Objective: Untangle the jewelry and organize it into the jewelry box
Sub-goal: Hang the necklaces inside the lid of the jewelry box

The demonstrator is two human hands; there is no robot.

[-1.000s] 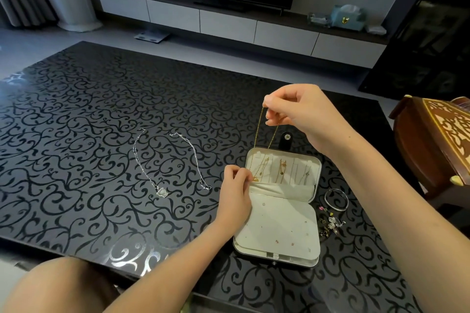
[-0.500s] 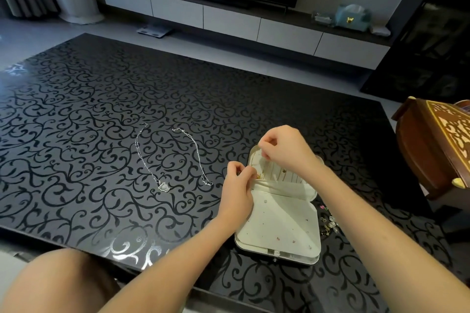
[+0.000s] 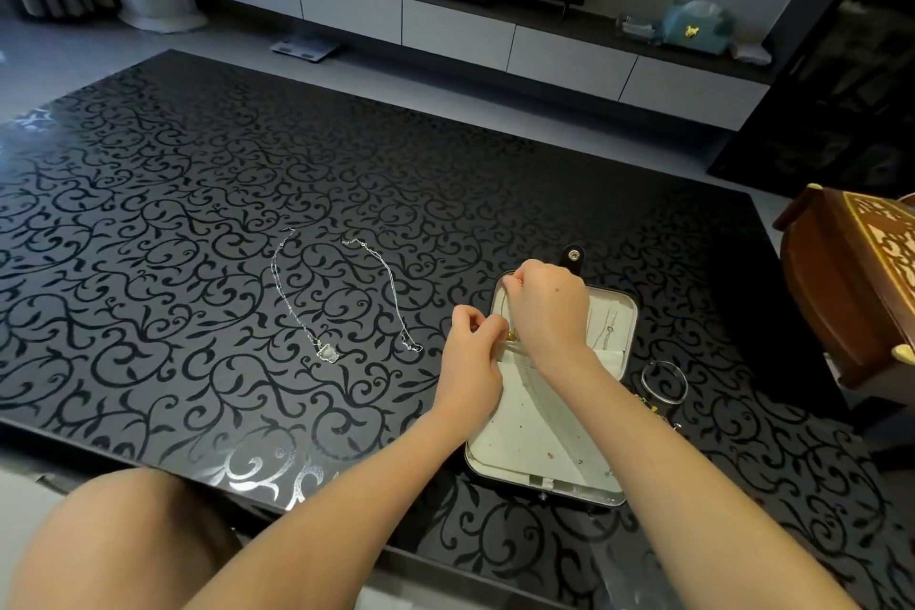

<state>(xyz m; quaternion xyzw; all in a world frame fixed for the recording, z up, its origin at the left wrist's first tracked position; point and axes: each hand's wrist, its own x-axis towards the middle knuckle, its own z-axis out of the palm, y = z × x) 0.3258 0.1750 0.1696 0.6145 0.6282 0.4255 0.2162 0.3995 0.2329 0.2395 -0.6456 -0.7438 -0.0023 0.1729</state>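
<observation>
An open cream-lined jewelry box (image 3: pixel 544 476) lies on the black patterned table (image 3: pixel 198 193). My right hand (image 3: pixel 547 310) is over the box's upper half and pinches the top of a thin gold necklace (image 3: pixel 510 336) at the box's upper left corner. My left hand (image 3: pixel 470 352) pinches the chain's lower end, near a small gold pendant, at the box's left edge. A silver necklace (image 3: pixel 327 352) with a pale pendant lies spread out on the table to the left. A silver bangle (image 3: pixel 664 381) and small pieces lie right of the box.
A carved wooden stool (image 3: pixel 851 292) stands at the table's right edge. My knee (image 3: pixel 124 540) is at the near left edge. A TV cabinet (image 3: pixel 460 25) runs along the far wall, with a scale on the floor before it.
My right hand has come down from high above the box, lowering the gold necklace into the upper half. My left hand has stayed at the box's left edge.
</observation>
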